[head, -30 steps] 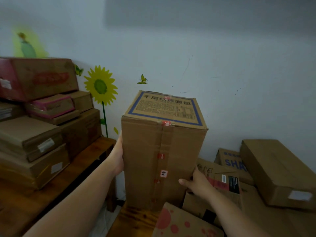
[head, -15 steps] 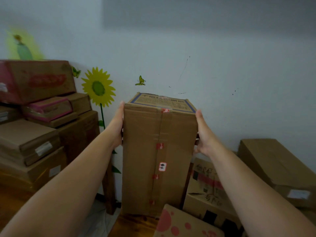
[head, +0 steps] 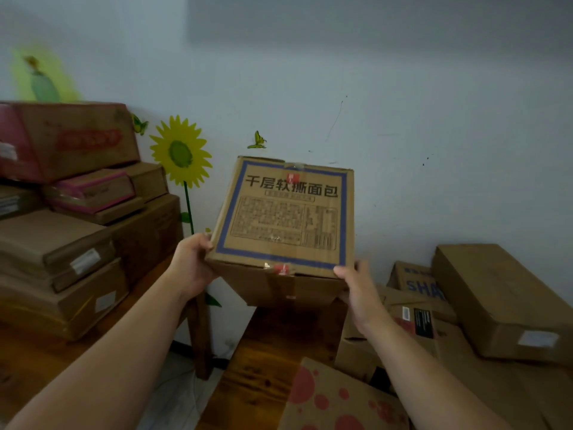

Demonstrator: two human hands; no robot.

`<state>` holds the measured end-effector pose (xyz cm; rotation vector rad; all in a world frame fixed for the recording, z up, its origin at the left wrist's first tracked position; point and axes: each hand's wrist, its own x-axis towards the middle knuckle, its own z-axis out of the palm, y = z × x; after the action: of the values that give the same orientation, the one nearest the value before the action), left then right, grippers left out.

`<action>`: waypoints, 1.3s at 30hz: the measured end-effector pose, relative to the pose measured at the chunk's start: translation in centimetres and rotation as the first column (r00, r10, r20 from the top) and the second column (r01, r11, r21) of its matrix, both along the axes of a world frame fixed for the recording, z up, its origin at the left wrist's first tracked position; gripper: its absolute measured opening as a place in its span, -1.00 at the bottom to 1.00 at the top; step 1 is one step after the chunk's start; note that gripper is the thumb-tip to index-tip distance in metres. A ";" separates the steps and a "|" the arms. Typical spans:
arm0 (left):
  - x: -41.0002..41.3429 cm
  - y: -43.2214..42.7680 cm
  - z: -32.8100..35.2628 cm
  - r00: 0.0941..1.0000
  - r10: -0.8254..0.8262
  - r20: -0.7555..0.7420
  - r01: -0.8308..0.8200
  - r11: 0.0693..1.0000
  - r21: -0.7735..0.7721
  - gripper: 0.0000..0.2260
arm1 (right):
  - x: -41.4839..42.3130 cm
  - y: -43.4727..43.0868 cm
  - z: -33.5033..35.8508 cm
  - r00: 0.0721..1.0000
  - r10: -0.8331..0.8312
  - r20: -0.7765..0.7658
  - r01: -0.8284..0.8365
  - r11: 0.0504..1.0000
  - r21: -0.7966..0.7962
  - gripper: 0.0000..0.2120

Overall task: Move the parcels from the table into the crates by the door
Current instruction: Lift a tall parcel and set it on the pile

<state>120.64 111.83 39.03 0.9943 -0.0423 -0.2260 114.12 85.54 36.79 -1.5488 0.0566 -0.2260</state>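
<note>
Parcel (head: 283,212) now atilt, printed top forward; left hand (head: 192,268), right hand (head: 359,293) in tight grip on its near-edge corners.

The left wooden table (head: 37,364) holds a pile of brown boxes (head: 62,274) (some with white labels (head: 85,260)). A red-spotted box (head: 338,398) lies on the middle table (head: 273,346).

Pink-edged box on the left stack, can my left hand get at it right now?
Probably not yet: the left hand grips the blue-bordered box, sharing it with the right hand. Nothing visible blocks the pink-edged box, so once freed it likely could.
</note>
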 end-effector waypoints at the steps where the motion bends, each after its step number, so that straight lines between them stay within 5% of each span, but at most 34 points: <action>1: -0.2 0.2 -0.4 0.999 0.017 -0.029 -0.017 1.000 0.000 -0.57 | -0.2 0.0 -0.5 1.000 -0.007 -0.003 0.007 1.000 -0.016 -0.68; 3: -0.4 0.7 -0.7 0.995 0.042 -0.089 -0.040 0.999 0.014 -0.58 | -0.5 0.2 -0.8 1.000 -0.026 -0.002 0.026 0.998 -0.053 -0.68; 6: -1.1 0.7 -0.1 0.992 0.082 -0.098 -0.064 0.983 0.173 -0.74 | -0.6 0.5 -0.4 0.999 -0.050 -0.006 0.049 0.991 -0.123 -0.33; 8: -1.5 0.6 0.3 0.990 0.098 -0.096 -0.071 0.965 0.253 -0.68 | -0.8 0.6 0.2 0.999 -0.037 -0.020 0.034 0.990 -0.135 -0.36; 13: -1.6 1.9 1.0 0.982 0.105 -0.155 -0.036 0.919 0.393 -0.40 | -0.3 -0.7 0.8 0.948 -0.045 -0.315 0.027 0.998 -0.060 -0.12; 18: -2.3 3.3 -0.3 0.985 0.069 -0.158 0.024 0.852 0.523 -0.29 | -0.6 -0.7 0.1 0.827 0.126 -0.548 -0.110 0.992 0.063 0.00; 32: -2.7 3.8 -3.1 0.917 -0.071 -0.392 0.246 0.875 0.417 -0.35 | 1.1 0.8 -2.4 0.828 0.144 -0.542 -0.093 0.988 0.120 -0.13; 39: -1.8 4.1 -2.6 0.907 -0.107 -0.408 0.291 0.858 0.423 -0.65 | 0.7 1.5 -2.2 0.865 0.200 -0.460 -0.108 0.970 0.220 -0.55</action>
<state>118.85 115.91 36.43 1.4266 0.2707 -0.6432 114.79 87.00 34.60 -1.3805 0.3355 0.2930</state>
